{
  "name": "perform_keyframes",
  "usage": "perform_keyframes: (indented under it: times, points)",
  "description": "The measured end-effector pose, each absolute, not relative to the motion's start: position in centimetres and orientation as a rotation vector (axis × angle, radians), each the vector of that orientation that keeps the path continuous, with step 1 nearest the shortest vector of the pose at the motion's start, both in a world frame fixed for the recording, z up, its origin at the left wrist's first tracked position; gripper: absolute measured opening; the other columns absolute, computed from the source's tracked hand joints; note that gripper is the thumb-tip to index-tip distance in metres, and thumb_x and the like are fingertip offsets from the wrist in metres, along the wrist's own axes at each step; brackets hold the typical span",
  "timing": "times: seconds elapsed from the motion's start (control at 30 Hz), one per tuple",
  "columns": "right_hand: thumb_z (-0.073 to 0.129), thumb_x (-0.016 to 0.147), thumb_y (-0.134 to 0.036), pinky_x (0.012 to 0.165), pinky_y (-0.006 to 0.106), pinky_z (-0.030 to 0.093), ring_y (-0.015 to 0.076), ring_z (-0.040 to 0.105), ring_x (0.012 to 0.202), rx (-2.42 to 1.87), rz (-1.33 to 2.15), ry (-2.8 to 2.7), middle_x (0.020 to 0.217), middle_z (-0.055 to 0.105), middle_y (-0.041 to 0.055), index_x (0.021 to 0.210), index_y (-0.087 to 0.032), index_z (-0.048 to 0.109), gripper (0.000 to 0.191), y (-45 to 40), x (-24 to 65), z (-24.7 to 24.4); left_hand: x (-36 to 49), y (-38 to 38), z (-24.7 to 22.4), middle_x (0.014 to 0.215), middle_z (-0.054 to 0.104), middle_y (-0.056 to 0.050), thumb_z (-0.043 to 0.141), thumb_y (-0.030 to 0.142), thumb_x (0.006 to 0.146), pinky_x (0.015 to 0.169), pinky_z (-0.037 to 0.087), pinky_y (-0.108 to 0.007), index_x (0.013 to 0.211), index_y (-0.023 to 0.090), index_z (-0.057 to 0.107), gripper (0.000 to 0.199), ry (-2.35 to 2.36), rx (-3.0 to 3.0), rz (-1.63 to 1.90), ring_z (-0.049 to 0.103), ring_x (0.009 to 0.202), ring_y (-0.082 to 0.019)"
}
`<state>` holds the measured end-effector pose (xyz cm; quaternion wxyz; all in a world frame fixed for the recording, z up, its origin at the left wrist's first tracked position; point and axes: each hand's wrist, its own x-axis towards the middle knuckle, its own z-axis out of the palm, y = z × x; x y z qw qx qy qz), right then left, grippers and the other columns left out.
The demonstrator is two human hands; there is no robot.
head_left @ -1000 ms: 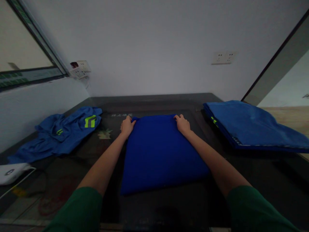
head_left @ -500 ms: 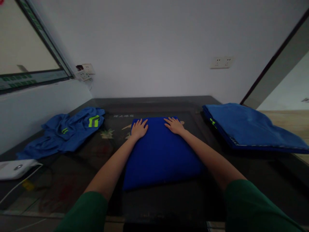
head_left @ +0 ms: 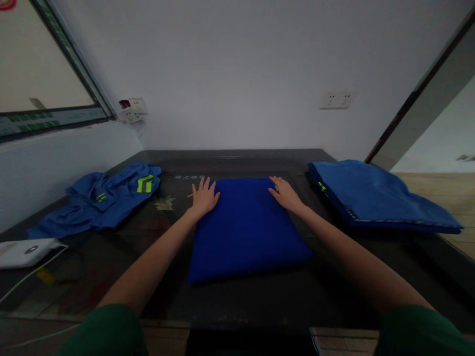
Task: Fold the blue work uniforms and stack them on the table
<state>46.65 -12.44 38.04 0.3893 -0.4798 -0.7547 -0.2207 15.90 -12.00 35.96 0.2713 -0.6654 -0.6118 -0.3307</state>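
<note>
A folded piece of bright blue cloth point(head_left: 248, 232) lies flat in the middle of the dark table point(head_left: 230, 304). At its far left corner rests my left hand point(head_left: 204, 197), fingers spread, partly over the cloth's edge and partly past it. My right hand point(head_left: 285, 194) touches the far right corner, its fingers stretched out over the edge. Neither hand grips the cloth. To the left lies a crumpled blue garment point(head_left: 111, 198) with yellow-green and grey reflective patches. On the right sits a stack of folded blue garments point(head_left: 374, 195).
A white device point(head_left: 27, 252) with a white cable lies at the table's left edge. Behind the table rises a pale wall point(head_left: 230, 74) with sockets point(head_left: 337, 100). A window point(head_left: 44, 64) is at the upper left.
My hands have moved apart, the left one leftward and the right one rightward, from on top of the cloth to its far corners. The cloth stays in place.
</note>
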Motion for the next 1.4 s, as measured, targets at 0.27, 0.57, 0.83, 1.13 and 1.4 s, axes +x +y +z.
perform_keyframes:
  times: [0.27, 0.57, 0.83, 1.13, 1.4]
  points:
    - [0.052, 0.082, -0.050, 0.066, 0.034, 0.051, 0.0196, 0.061, 0.070, -1.106, 0.142, -1.862, 0.076, 0.062, 0.0034, 0.124, -0.016, 0.052, 0.053, -24.3, 53.0, 29.7, 11.7, -26.2, 27.2, 0.099, 0.067, -0.010, 0.040, 0.050, 0.089, 0.087, 0.050, -0.039, 0.132, 0.017, 0.052, 0.056, -1.620, -2.310, -1.210, 0.065, 0.091, -0.024]
    - [0.060, 0.078, -0.054, 0.078, 0.037, 0.053, 0.0228, 0.065, 0.093, -0.952, 0.604, -1.740, 0.102, 0.067, 0.0082, 0.136, -0.023, 0.042, 0.068, -28.0, 50.6, 25.5, 13.1, -27.8, 19.6, 0.131, 0.054, -0.012, 0.054, 0.046, 0.081, 0.102, 0.042, -0.043, 0.142, 0.021, 0.039, 0.067, -1.486, -2.197, -1.938, 0.054, 0.119, -0.025]
    - [0.067, 0.072, -0.053, 0.054, 0.025, 0.042, 0.0145, 0.057, 0.062, -0.985, 0.560, -1.649, 0.074, 0.065, 0.0009, 0.122, -0.018, 0.056, 0.062, -28.0, 51.3, 25.0, 13.4, -29.1, 20.8, 0.113, 0.064, -0.010, 0.057, 0.049, 0.078, 0.090, 0.050, -0.041, 0.141, 0.019, 0.043, 0.071, -1.469, -2.456, -2.033, 0.062, 0.102, -0.024]
    - [0.065, 0.070, -0.058, 0.052, 0.029, 0.043, 0.0175, 0.055, 0.055, -1.042, 0.615, -1.637, 0.059, 0.055, -0.0035, 0.115, -0.024, 0.054, 0.057, -31.5, 52.2, 21.6, 13.6, -32.8, 19.0, 0.057, 0.045, 0.005, 0.055, 0.056, 0.077, 0.058, 0.042, -0.025, 0.122, 0.018, 0.061, 0.059, -1.679, -2.464, -1.914, 0.046, 0.057, -0.014]
    - [0.056, 0.076, -0.056, 0.044, 0.025, 0.037, 0.0134, 0.042, 0.045, -1.180, 0.116, -1.568, 0.052, 0.039, -0.0055, 0.090, -0.027, 0.060, 0.032, -33.6, 52.1, 15.5, 13.6, -35.2, 15.4, 0.057, 0.047, 0.003, 0.048, 0.053, 0.082, 0.052, 0.039, -0.025, 0.113, 0.022, 0.064, 0.047, -1.773, -2.330, -1.730, 0.048, 0.054, -0.015]
